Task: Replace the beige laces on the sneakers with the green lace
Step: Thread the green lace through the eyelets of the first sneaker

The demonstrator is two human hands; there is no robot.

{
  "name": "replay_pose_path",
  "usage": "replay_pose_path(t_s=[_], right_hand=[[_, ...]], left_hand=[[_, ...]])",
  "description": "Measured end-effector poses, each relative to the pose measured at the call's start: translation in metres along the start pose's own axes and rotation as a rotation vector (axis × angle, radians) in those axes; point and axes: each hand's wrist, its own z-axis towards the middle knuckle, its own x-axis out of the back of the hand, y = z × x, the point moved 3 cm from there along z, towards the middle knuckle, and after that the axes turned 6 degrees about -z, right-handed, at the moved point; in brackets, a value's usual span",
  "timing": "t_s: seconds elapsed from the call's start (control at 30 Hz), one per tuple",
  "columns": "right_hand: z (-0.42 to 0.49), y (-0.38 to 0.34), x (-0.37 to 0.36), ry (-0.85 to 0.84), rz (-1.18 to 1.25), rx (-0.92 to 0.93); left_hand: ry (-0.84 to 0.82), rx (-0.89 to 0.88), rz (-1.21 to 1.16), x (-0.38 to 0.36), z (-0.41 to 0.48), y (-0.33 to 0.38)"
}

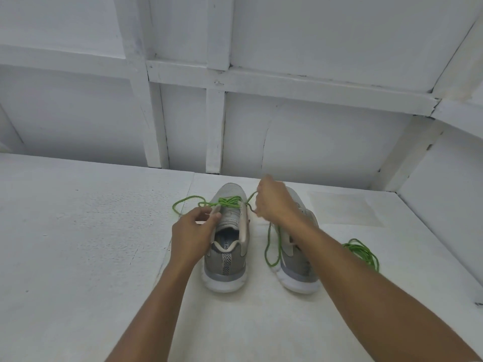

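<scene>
**Covered, cropped and unreadable parts**

The right hand (271, 202) and its forearm cover the tongue and eyelets of the right sneaker (298, 273). Its curled fingers hide the spot where they pinch the green lace (227, 201). The coiled second lace (366, 253) lies partly behind that forearm. The insole print inside the left sneaker (226, 267) is too small to read. Both forearms run off the bottom edge.

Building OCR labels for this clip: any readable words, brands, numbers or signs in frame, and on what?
Insole of the left sneaker: dark printed lettering, too blurred to read.
Right sneaker, heel side: small dark mark, too small to read.
Heel tab of the left sneaker: chevron pattern only, no text.
No other text is visible.
</scene>
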Motion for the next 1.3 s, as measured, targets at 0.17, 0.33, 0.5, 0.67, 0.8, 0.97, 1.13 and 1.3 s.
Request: replay_pose_path(t_s=[0.17, 0.33, 0.5, 0.67, 0.8, 0.97, 1.13, 1.3], right_hand=[[0.019, 0.025, 0.091, 0.307, 1.591, -0.272], [0.004, 0.014, 0.1, 0.499, 1.245, -0.085], [-0.012, -0.006, 0.002, -0.007, -0.157, 0.273], [-0.011, -0.006, -0.008, -0.01, -0.255, 0.252], [-0.004, 0.005, 0.022, 0.082, 0.264, 0.064], [0.004, 0.016, 0.065, 0.241, 1.405, -0.148], [0.008, 0.02, 0.083, 0.379, 1.634, -0.183], [0.01, 0.025, 0.097, 0.421, 1.63, -0.155]], left_hand=[[0.006, 0.043, -0.124, -0.004, -0.006, -0.006], [0.027, 0.056, -0.16, -0.006, -0.005, -0.01], [0.032, 0.054, -0.163, -0.006, -0.006, -0.008], [0.035, 0.064, -0.167, -0.006, -0.007, -0.009], [0.036, 0.058, -0.163, -0.006, -0.007, -0.01], [0.038, 0.06, -0.15, -0.007, -0.007, -0.009], [0.037, 0.057, -0.137, -0.007, -0.005, -0.011], [0.032, 0.034, -0.106, -0.007, -0.003, -0.01]])
